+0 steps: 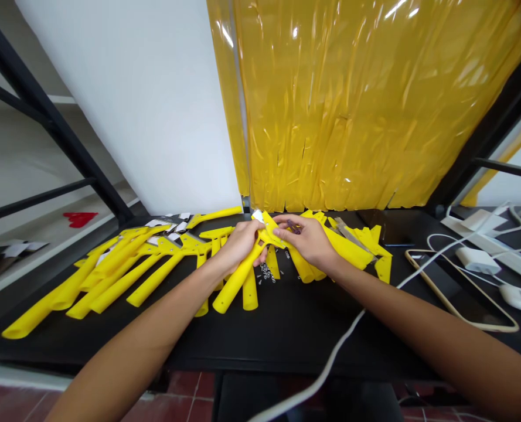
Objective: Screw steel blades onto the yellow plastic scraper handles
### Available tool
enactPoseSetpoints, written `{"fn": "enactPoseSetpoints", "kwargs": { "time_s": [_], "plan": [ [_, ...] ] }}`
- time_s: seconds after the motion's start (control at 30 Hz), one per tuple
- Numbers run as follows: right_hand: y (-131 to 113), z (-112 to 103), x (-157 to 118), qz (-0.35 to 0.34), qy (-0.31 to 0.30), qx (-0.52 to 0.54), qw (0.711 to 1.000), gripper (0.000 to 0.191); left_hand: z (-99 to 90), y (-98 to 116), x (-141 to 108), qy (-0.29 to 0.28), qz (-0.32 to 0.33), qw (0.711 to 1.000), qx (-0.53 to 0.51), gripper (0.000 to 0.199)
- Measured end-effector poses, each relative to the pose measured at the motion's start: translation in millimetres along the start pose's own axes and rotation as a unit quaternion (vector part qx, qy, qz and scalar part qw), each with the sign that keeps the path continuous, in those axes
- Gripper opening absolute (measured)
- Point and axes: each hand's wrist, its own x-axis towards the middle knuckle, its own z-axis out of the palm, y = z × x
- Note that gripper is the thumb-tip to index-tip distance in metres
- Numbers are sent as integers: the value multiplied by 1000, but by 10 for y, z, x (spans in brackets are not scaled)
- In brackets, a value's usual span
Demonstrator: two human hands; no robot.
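Note:
Between my hands is a yellow tool handle with a hollow tube end pointing down towards me. My left hand is closed round its neck, where the tube meets the flat head. On the right, the fingers of my right hand pinch the flat yellow head near a whitish piece at its top. What lies under those fingertips is hidden. Small metal nuts and screws are scattered on the black table just below the hands. More yellow handles lie close by on the left.
Flat yellow pieces with metal blades are piled right of my hands. A smartphone, a white charger and a power strip lie at the right. A white cable crosses the front. Yellow plastic sheeting hangs behind.

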Motion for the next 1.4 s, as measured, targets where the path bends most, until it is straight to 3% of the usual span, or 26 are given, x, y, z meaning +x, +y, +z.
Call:
{"fn": "enactPoseSetpoints", "kwargs": {
  "time_s": [0.1,0.23,0.5,0.73,1.0,1.27,1.4],
  "plan": [
    [16,22,-20,-9,0,11,1000,30,-17,-25,16,-18,8,1000,-18,27],
    [12,47,-45,-7,0,22,1000,31,-69,-46,38,-96,-6,992,-77,33],
    [28,22,-49,-24,6,2,1000,28,-54,46,-6,-143,27,988,-55,11],
    [-85,-9,-42,5,-4,-30,1000,27,-36,55,-49,-131,34,991,11,28],
    [-40,-5,-54,-23,-17,-8,1000,30,-77,55,-24,-109,27,994,4,30],
    [-78,-44,-27,39,-59,1,998,35,-79,28,-26,-136,10,991,4,21],
    [-113,-75,-33,-6,-24,-43,999,29,-93,20,-11,-114,-1,993,-19,20]
  ]
}}
